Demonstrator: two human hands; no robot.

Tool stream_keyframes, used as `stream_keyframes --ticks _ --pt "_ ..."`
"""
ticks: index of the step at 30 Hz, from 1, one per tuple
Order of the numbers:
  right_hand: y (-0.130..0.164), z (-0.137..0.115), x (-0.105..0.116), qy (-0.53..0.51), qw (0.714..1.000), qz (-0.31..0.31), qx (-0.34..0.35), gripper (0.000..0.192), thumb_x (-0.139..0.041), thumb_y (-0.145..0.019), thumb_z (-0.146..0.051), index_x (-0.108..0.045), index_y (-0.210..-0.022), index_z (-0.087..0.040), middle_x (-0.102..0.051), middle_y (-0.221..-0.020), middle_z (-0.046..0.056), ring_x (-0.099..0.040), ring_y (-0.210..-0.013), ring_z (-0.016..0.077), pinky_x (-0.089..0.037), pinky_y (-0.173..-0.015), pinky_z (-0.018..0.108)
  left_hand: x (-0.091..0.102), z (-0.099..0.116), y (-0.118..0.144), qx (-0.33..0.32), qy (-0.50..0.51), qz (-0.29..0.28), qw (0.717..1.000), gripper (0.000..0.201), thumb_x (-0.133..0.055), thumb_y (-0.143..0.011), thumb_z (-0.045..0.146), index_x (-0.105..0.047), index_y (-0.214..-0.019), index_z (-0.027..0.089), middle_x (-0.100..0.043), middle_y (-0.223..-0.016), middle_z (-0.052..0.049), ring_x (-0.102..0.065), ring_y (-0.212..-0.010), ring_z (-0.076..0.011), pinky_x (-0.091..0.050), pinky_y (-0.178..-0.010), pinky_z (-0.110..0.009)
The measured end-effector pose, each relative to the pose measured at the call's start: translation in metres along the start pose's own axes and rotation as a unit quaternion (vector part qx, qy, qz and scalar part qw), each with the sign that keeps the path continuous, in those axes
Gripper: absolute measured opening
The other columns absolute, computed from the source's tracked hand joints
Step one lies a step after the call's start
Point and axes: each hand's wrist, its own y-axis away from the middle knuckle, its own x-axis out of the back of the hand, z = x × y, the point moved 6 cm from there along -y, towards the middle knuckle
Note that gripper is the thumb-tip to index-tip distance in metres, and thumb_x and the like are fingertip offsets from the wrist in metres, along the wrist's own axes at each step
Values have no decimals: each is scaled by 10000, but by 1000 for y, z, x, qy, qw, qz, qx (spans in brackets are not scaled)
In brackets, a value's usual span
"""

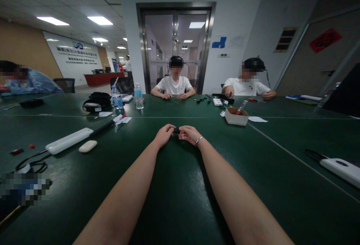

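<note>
Both hands meet far out over the green bench (180, 185): the left hand (164, 135) and right hand (189, 134) each pinch an end of a small black part (176, 130). Judging by its size, fingertip grip and gentle, even pressure suit it best.

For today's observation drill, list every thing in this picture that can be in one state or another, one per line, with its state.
left hand: closed on one end of the small dark object
right hand: closed on its other end
small dark object: held just above the table
two water bottles: upright, capped
cardboard box: open, red-handled tool inside
glass doors: shut
ceiling lights: on
</note>
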Motion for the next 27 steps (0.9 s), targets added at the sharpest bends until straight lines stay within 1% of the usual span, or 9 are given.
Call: stream_keyframes --ticks 2,5,9,13,16,19,23,25,27 --pt "0 0 0 16 1000 0 -2 43 -530 -817 -85 -517 -777 -90 -580 -505 38 -559 -408 108 -506 -420 202 1 0 0 3 5 6 1000 235 -476 -761 261 -596 -941 172 -553 -676 -3 -496 -612 -109 -377 -557 -206" --pt "-2 1 0 47 999 -2 -5 42 -515 -835 -120 -504 -798 -104 -577 -484 30 -523 -361 102 -454 -348 181 1 1 0 9 35 -2 999 240 -485 -740 232 -589 -947 167 -539 -670 0 -489 -600 -105 -379 -552 -205" --pt "-3 3 0 69 998 -6 -11 75 -516 -850 -173 -483 -809 -119 -579 -474 26 -530 -363 113 -454 -343 188 0 4 0 11 77 -14 997 235 -496 -722 212 -580 -933 155 -518 -643 8 -490 -588 -102 -391 -562 -209" --pt "-1 1 -2 83 996 -11 -10 136 -507 -871 -247 -465 -822 -127 -587 -475 29 -538 -369 118 -466 -352 195 -1 7 2 8 84 -17 996 228 -504 -715 204 -577 -925 152 -510 -631 14 -492 -590 -101 -394 -569 -210" --pt "1 -2 -4 122 993 -3 -9 184 -490 -882 -296 -465 -814 -127 -573 -446 22 -507 -331 108 -422 -301 169 0 10 3 8 85 -13 996 225 -501 -714 197 -578 -921 152 -517 -642 10 -499 -605 -105 -395 -573 -211" --pt "0 -2 -5 163 986 16 -13 247 -464 -891 -339 -459 -762 -128 -551 -412 22 -478 -296 104 -367 -252 151 1 12 4 13 88 -5 996 218 -496 -715 199 -581 -910 153 -534 -659 2 -505 -614 -109 -391 -562 -210" --pt "1 -1 -8 158 987 16 -28 251 -420 -908 -341 -439 -762 -137 -559 -429 30 -510 -321 119 -414 -282 176 1 11 3 19 95 -4 995 218 -494 -717 205 -581 -908 149 -540 -640 1 -504 -594 -109 -383 -539 -205" --pt "4 -2 -9 134 991 4 -28 177 -436 -903 -293 -433 -809 -143 -571 -462 20 -537 -353 124 -463 -330 201 1 10 2 21 97 -3 995 211 -497 -718 211 -583 -898 145 -537 -623 3 -500 -580 -106 -384 -536 -205" --pt "8 -4 -10 103 994 -19 -21 95 -507 -862 -206 -425 -872 -158 -591 -526 0 -574 -406 123 -517 -411 232 1 8 1 25 100 0 995 201 -497 -718 212 -584 -885 141 -534 -609 5 -493 -564 -102 -383 -533 -204"
